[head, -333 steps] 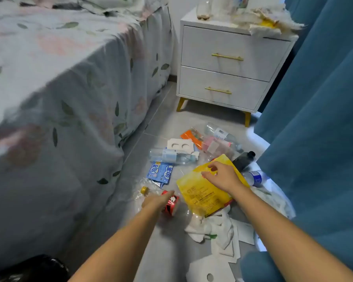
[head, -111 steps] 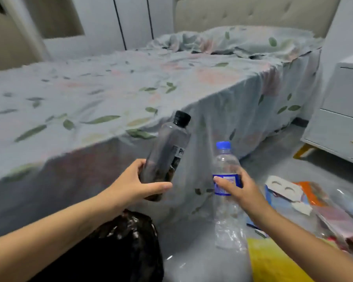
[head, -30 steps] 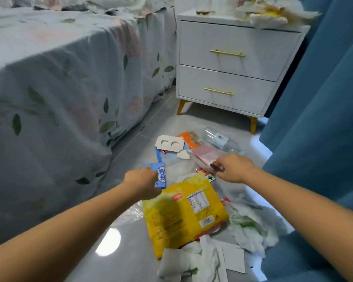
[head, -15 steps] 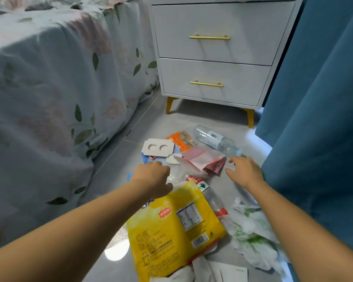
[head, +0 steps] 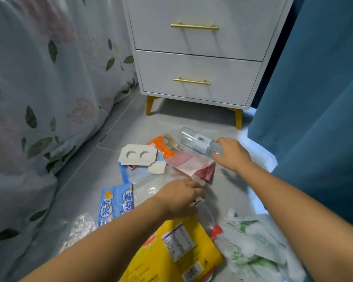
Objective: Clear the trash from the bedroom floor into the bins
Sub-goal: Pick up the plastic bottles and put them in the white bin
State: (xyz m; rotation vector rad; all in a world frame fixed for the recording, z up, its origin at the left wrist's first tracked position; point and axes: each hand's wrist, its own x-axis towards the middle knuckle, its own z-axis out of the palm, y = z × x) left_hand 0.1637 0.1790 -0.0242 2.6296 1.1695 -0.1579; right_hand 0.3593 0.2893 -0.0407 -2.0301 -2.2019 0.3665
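Observation:
Trash lies on the grey tile floor. My right hand [head: 231, 155] is closed around the neck end of a clear labelled bottle [head: 194, 139] that lies on its side on the floor. My left hand [head: 179, 197] rests palm down, fingers stretched out, over clear plastic and the base of a clear red-capped bottle [head: 213, 227]. That bottle is partly under a yellow snack bag [head: 171, 255]. Between my hands lies a pink wrapper [head: 190, 164]. No bin is in view.
A white card tray [head: 138, 155], an orange packet [head: 165, 146], a blue packet [head: 115, 202] and a white-green plastic bag [head: 253, 241] lie around. The white nightstand [head: 196, 58] stands behind, the flowered bed cover [head: 39, 98] hangs left, and a blue curtain [head: 314, 119] hangs right.
My right hand has moved forward onto the clear bottle and closed on it. My left hand has let go of the blue packet and shifted right, toward the red-capped bottle.

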